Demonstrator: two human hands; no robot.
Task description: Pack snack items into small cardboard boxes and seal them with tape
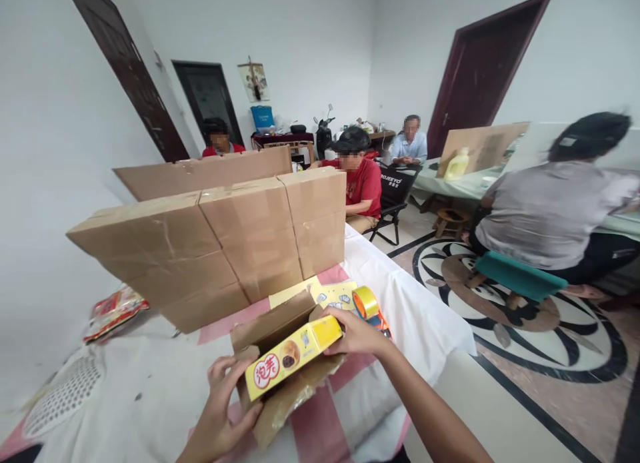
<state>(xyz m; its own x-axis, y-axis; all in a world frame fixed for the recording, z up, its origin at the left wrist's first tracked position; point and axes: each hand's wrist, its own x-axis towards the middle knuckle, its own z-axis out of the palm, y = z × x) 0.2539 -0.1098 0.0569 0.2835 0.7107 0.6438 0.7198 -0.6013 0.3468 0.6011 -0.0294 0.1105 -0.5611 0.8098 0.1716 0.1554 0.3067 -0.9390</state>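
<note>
A yellow snack box (295, 355) with red lettering and a round pastry picture lies slantwise over an open cardboard box (285, 324), partly within its raised flaps. My left hand (227, 396) grips the snack box's left end, fingers above and thumb below, close to the cardboard. Around the right end, my right hand (353, 333) is closed, its fingertips partly hidden behind the box. A torn-looking front flap (295, 396) hangs out toward me. Just beyond my right hand sits a tape dispenser with a yellow tape roll (367, 303).
Stacked cardboard boxes (250, 230) form a wall across the far side of the table. A red snack bag (115, 311) lies at the left, and a yellow printed sheet (335, 293) beyond the open box. Several people sit nearby, one in a red shirt (365, 190).
</note>
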